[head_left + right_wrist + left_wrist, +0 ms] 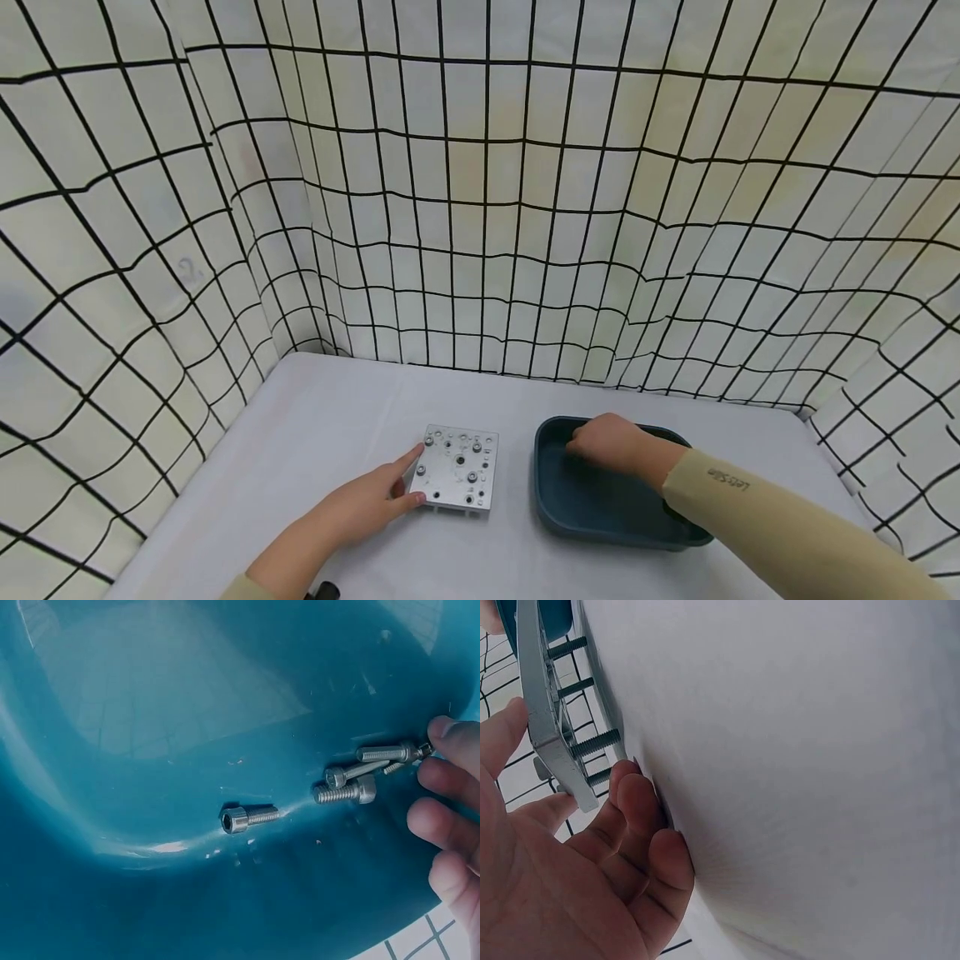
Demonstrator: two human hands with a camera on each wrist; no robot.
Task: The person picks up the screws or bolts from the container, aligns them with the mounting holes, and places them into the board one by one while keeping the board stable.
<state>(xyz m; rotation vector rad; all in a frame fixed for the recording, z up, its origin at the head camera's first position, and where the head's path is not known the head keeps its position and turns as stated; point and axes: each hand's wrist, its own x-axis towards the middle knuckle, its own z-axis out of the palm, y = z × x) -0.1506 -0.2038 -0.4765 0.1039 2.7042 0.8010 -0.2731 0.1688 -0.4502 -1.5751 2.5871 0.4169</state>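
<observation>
Though one plate (448, 480), four bolts (472, 477) through it

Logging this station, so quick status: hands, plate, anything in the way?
Left hand touching metal plate. Right hand inside bin, fingertips at loose screws, grip unclear. Threaded shanks protrude beneath plate. No obstruction seen.

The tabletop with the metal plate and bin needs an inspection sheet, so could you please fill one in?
Surface: white tabletop.
Plate: metal plate carries screws; threaded ends protrude underneath.
Bin: blue-green bin holds loose screws, one lying apart from a bunch.
Clutter: dark object at the head view's bottom edge, too cut off to identify.
Left hand: thumb and index finger touch the plate's left side.
Right hand: inside the bin, fingertips at the bunch; grip unclear.
Cables: nothing seen.
Surroundings: white backdrop with black grid lines.
</observation>
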